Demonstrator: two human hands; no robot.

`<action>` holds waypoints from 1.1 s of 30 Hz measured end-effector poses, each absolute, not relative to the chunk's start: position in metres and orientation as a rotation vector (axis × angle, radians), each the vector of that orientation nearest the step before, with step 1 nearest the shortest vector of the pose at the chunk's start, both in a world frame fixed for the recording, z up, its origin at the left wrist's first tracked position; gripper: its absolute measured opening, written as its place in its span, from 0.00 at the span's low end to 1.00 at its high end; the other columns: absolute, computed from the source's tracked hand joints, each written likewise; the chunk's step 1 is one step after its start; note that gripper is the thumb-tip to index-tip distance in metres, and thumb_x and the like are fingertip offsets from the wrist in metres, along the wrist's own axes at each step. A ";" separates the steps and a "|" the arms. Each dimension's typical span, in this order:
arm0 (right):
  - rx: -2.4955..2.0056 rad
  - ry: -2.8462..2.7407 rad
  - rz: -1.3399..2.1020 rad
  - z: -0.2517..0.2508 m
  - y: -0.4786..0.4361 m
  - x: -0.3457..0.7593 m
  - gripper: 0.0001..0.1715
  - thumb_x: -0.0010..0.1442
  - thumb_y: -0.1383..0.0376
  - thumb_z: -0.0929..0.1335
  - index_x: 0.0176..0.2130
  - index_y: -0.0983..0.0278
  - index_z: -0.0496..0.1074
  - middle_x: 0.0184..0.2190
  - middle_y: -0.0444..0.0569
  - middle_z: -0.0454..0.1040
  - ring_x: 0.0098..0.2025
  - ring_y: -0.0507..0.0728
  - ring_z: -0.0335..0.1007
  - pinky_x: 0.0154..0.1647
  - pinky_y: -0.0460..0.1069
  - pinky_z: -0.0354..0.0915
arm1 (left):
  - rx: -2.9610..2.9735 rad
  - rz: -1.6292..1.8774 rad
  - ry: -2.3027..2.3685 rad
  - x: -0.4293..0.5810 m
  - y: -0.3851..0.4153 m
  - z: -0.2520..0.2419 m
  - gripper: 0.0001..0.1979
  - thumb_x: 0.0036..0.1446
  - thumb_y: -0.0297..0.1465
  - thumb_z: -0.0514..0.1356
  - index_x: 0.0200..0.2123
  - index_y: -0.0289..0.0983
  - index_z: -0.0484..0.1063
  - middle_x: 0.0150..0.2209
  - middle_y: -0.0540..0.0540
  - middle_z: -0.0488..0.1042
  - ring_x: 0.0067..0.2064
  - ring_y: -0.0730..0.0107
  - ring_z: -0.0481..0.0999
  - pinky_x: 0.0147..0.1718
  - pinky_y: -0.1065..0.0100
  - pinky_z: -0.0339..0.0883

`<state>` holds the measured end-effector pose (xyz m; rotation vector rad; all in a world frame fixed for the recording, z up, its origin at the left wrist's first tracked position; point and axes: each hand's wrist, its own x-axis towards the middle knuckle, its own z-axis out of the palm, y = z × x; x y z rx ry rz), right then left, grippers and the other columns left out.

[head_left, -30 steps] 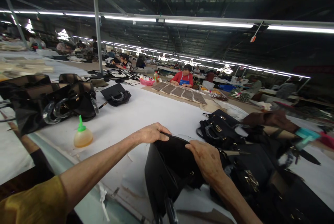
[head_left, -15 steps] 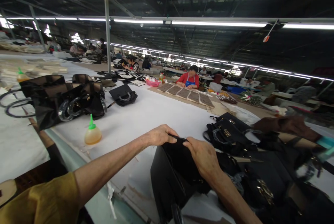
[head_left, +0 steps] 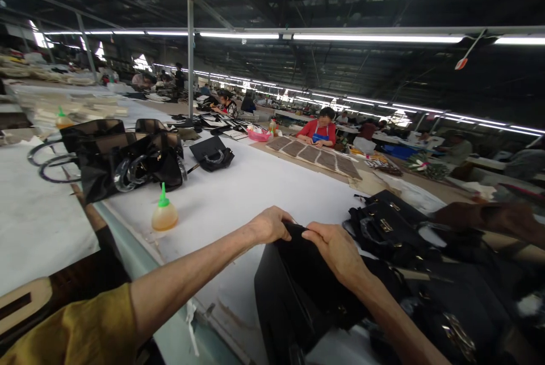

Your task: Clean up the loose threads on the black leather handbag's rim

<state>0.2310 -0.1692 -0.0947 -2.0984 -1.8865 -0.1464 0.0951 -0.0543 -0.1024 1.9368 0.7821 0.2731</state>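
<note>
A black handbag (head_left: pixel 281 291) stands at the table's near edge, its upper rim pinched between my two hands. My left hand (head_left: pixel 272 225) is closed on the rim's far corner, thumb and fingers on either side of the material. Just right of it, my right hand (head_left: pixel 336 248) grips the same rim, thumb pointing toward the left hand. The bag's lower part runs out of the picture at the bottom. Several more black handbags (head_left: pixel 383 223) with gold fittings lie beside my right forearm.
A glue bottle (head_left: pixel 164 216) with a green nozzle stands on the white tabletop (head_left: pixel 255 183). Black bags (head_left: pixel 106 160) are grouped at left, and a small black bag (head_left: pixel 212 154) lies behind the bottle. A co-worker's hand (head_left: pixel 502 220) reaches in at right; a person in red (head_left: pixel 317 129) sits across the table.
The view has turned a little to the left, so things appear shifted right. Both hands keep hold of the bag's rim. The co-worker's hand at right has moved.
</note>
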 end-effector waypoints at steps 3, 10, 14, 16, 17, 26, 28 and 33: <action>-2.127 -1.857 -0.172 -0.093 -0.168 0.229 0.18 0.60 0.59 0.58 0.23 0.61 0.67 0.18 0.42 0.67 0.23 0.51 0.60 0.26 0.45 0.50 | 2.056 0.218 0.816 0.092 -0.056 -0.093 0.16 0.34 0.27 0.62 0.33 0.35 0.74 0.21 0.52 0.69 0.24 0.73 0.65 0.21 0.74 0.57; -2.353 -1.878 -0.140 -0.067 -0.192 0.226 0.17 0.60 0.61 0.59 0.22 0.62 0.64 0.21 0.45 0.70 0.25 0.53 0.64 0.26 0.46 0.51 | 2.250 0.053 0.418 0.098 -0.042 -0.072 0.14 0.37 0.21 0.58 0.32 0.35 0.74 0.23 0.54 0.70 0.26 0.74 0.66 0.24 0.76 0.58; -2.568 -1.883 -0.157 -0.065 -0.205 0.219 0.14 0.60 0.61 0.59 0.25 0.61 0.66 0.24 0.48 0.72 0.29 0.57 0.68 0.26 0.48 0.51 | 2.388 0.035 0.227 0.117 -0.037 -0.075 0.06 0.40 0.24 0.60 0.27 0.35 0.73 0.21 0.54 0.69 0.26 0.74 0.66 0.24 0.76 0.58; -2.644 -1.842 -0.182 -0.070 -0.209 0.217 0.13 0.60 0.62 0.59 0.28 0.61 0.67 0.26 0.50 0.73 0.30 0.59 0.70 0.26 0.48 0.51 | 2.557 0.083 0.305 0.124 -0.040 -0.078 0.06 0.39 0.27 0.63 0.26 0.36 0.73 0.22 0.52 0.69 0.26 0.72 0.66 0.23 0.74 0.56; -2.663 -1.813 -0.193 -0.072 -0.211 0.217 0.13 0.61 0.62 0.58 0.30 0.62 0.67 0.26 0.51 0.73 0.30 0.60 0.70 0.26 0.48 0.51 | 2.634 0.116 0.345 0.126 -0.044 -0.080 0.08 0.38 0.29 0.64 0.27 0.37 0.73 0.24 0.51 0.70 0.27 0.70 0.67 0.24 0.73 0.56; -2.547 -1.729 -0.085 -0.076 -0.226 0.228 0.14 0.60 0.63 0.59 0.26 0.62 0.66 0.25 0.50 0.72 0.29 0.56 0.68 0.27 0.47 0.53 | 2.673 0.485 0.377 0.102 -0.092 -0.090 0.17 0.44 0.23 0.56 0.40 0.41 0.67 0.37 0.49 0.71 0.36 0.69 0.68 0.34 0.73 0.59; -2.539 -1.715 -0.085 -0.077 -0.225 0.228 0.14 0.59 0.64 0.59 0.26 0.63 0.67 0.25 0.50 0.72 0.29 0.56 0.68 0.27 0.47 0.53 | 2.624 0.542 0.381 0.100 -0.097 -0.091 0.16 0.44 0.22 0.54 0.37 0.40 0.67 0.36 0.51 0.70 0.36 0.71 0.68 0.35 0.74 0.60; -2.578 -1.681 -0.128 -0.080 -0.222 0.228 0.14 0.60 0.63 0.58 0.27 0.62 0.67 0.26 0.50 0.73 0.30 0.57 0.69 0.27 0.47 0.53 | 2.674 0.628 0.434 0.106 -0.103 -0.094 0.11 0.44 0.21 0.52 0.32 0.40 0.67 0.35 0.52 0.70 0.36 0.71 0.69 0.36 0.73 0.61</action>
